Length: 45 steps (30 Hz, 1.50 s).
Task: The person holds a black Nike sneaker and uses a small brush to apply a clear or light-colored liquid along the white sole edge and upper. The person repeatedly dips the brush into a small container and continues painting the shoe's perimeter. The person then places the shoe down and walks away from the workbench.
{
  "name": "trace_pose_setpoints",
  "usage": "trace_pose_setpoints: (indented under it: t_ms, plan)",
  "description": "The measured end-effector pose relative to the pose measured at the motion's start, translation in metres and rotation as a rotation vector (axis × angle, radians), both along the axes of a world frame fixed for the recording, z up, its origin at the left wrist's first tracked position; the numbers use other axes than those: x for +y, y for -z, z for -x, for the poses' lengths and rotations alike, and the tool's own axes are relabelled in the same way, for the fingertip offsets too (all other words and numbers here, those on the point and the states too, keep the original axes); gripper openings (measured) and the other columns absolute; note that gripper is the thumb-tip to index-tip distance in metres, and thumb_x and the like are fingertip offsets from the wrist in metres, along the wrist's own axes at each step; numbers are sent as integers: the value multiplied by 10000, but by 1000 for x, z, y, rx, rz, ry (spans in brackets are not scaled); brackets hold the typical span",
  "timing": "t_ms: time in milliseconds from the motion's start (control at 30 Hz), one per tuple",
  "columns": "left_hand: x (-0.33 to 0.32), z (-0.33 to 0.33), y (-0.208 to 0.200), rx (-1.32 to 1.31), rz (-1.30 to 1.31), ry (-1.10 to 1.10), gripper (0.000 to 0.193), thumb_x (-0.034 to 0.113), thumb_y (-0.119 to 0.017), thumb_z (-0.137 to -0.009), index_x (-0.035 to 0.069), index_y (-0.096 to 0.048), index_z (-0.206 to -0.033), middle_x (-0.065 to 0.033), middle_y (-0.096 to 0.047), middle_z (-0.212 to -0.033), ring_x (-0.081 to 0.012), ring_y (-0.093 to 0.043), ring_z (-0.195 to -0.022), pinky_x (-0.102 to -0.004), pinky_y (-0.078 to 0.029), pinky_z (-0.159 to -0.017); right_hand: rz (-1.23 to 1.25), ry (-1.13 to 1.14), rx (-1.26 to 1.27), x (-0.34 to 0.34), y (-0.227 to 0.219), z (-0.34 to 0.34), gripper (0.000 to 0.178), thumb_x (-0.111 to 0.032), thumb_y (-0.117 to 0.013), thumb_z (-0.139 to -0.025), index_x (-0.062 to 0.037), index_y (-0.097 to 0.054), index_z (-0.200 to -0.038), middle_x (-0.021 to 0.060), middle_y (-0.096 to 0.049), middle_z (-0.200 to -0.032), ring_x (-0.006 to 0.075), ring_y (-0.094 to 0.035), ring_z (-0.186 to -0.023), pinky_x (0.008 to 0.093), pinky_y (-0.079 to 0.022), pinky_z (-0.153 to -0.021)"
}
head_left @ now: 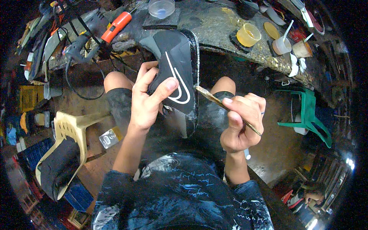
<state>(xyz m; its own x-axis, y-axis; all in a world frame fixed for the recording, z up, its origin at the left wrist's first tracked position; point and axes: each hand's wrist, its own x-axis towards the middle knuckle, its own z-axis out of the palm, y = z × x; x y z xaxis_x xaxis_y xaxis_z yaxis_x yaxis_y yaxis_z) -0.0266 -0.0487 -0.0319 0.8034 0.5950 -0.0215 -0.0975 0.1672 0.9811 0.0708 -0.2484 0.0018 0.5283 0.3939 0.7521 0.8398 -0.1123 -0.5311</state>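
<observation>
A black shoe upper (172,48) with a white curved outline on its side is held sideways above my lap. My left hand (147,99) grips it, thumb pressed flat near the white outline and fingers behind. Along the right side runs the shoe's bottom edge (196,53), with a pale line on it. In my right hand (243,124) is a slim, stained brush (214,99), pinched between thumb and fingers. Its pale tip meets or nearly meets that edge, and I cannot tell which. The shoe's inside is hidden.
On the worn workbench (207,23) ahead stand a tub of yellow liquid (248,35), cups with sticks (281,45) and a clear round dish (161,8). An orange-red tool (117,27) lies left among cables. A beige chair (76,126) and a green stool (306,115) flank me.
</observation>
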Motion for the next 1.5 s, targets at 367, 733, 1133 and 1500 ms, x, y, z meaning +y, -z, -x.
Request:
trace_pose_setpoints:
  t_ms: [367,733,1133,1500]
  plan:
    - [2,4,-2,-34,-185,58,370,262,-838,-840,-35,-719,-1026,-107,-546,-1244,-185,-584,-1088,-295,-474,-912,-46,22,-46,3,-8,-7,136,-172,-730,-940,-47,-759,-987,73,-748,-874,226,-641,-759,360,-455,-797]
    - [8,7,-10,-5,-397,89,458,304,-879,-754,-65,-680,-937,-149,-560,-1249,-268,-592,-1100,-354,-451,-974,-88,39,-95,6,-15,-13,145,-172,-718,-959,-43,-754,-1015,72,-742,-906,225,-640,-770,372,-475,-807]
    - [10,8,-16,43,-575,123,488,326,-922,-693,-55,-705,-908,-162,-586,-1222,-318,-582,-1164,-390,-441,-1015,-108,35,-104,3,-16,-19,155,-166,-704,-973,-43,-732,-1061,72,-751,-941,226,-656,-784,364,-476,-822]
    - [14,8,-27,98,-719,187,461,275,-931,-675,-21,-779,-994,-175,-596,-1336,-348,-570,-1278,-420,-442,-1081,-124,42,-125,-1,-19,-20,164,-190,-694,-987,-42,-734,-1047,75,-743,-911,229,-648,-765,371,-481,-807]
